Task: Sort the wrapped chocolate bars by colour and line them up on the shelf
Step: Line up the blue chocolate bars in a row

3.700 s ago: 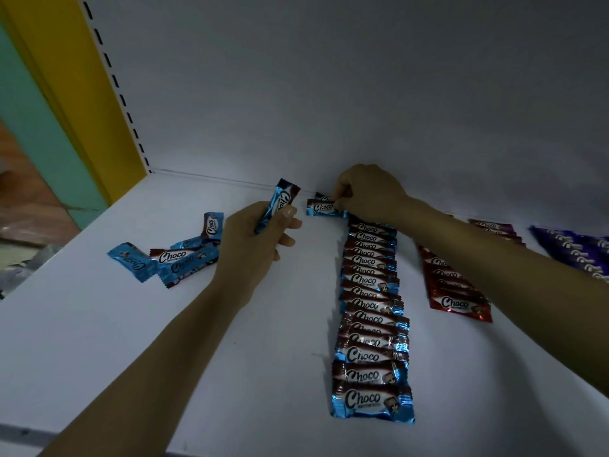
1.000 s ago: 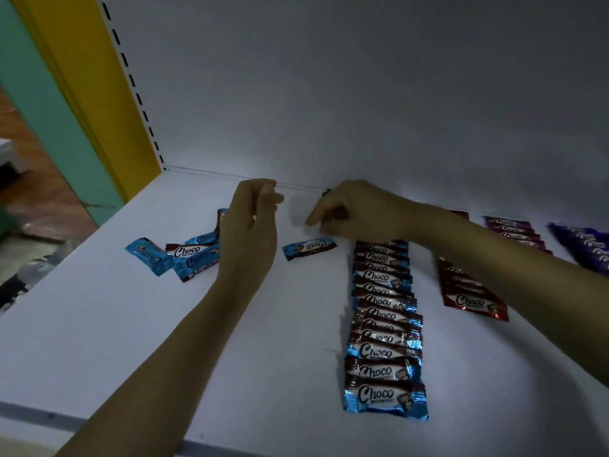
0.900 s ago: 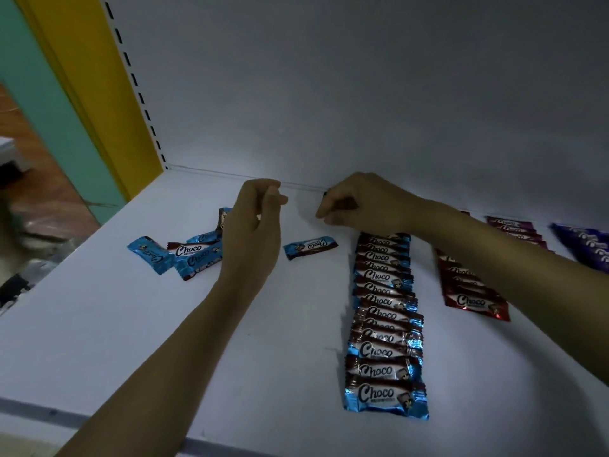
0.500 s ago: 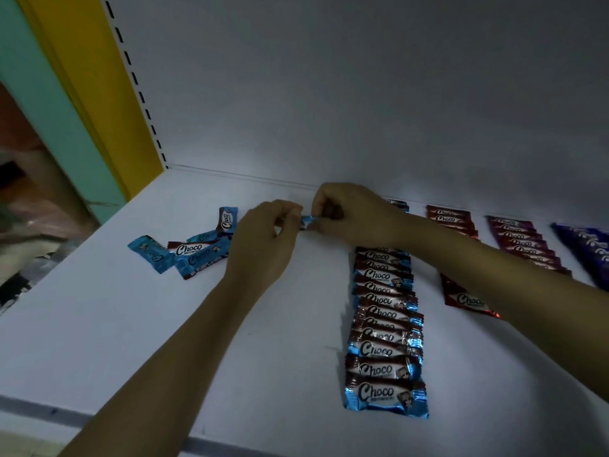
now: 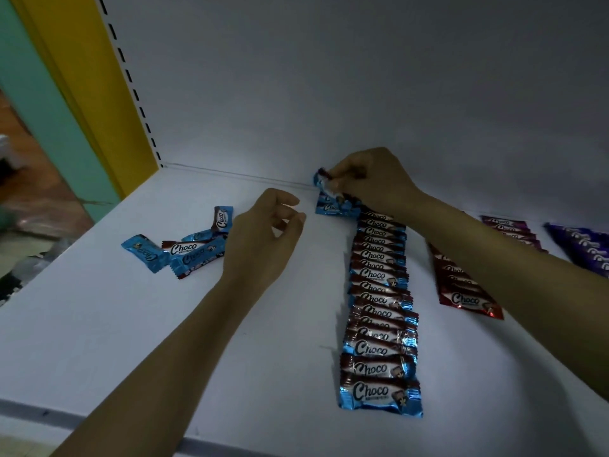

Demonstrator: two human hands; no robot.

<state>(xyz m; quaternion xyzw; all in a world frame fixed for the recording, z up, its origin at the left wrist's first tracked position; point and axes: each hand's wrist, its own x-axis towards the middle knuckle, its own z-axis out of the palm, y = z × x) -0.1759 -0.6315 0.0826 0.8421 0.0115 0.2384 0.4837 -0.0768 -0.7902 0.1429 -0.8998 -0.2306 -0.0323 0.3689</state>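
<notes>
- The single blue-and-brown foil-wrapped chocolate bar (image 5: pixel 323 186), which a second ago lies loose on the flat white shelf (image 5: pixel 115 341) and half a second ago hangs between both hands, is now with the right hand (image 5: pixel 372 183) alone.
- The right hand pinches it with curled fingertips at the far end of the long blue row of overlapping bars (image 5: pixel 379 291), close to the back wall and just above the farthest laid bar.
- The left hand (image 5: pixel 260 239) has let go. It hovers left of the row with its fingers loosely curled round nothing.
- This probably means that the hand-over is done and one more blue bar is about to join its colour group. It is not yet laid flat.
- Counts: one bar is in hand. The blue row holds about sixteen, though the overlaps make the far ones hard to separate.
- A loose pile of blue bars (image 5: pixel 188 250) on the left holds five, still unsorted.
- The red row (image 5: pixel 461 291) shows about five bars, with the rest hidden by the right forearm.
- A magenta row (image 5: pixel 507 227) and a violet row (image 5: pixel 583 249) lie farther right, and neither can be counted exactly.
</notes>
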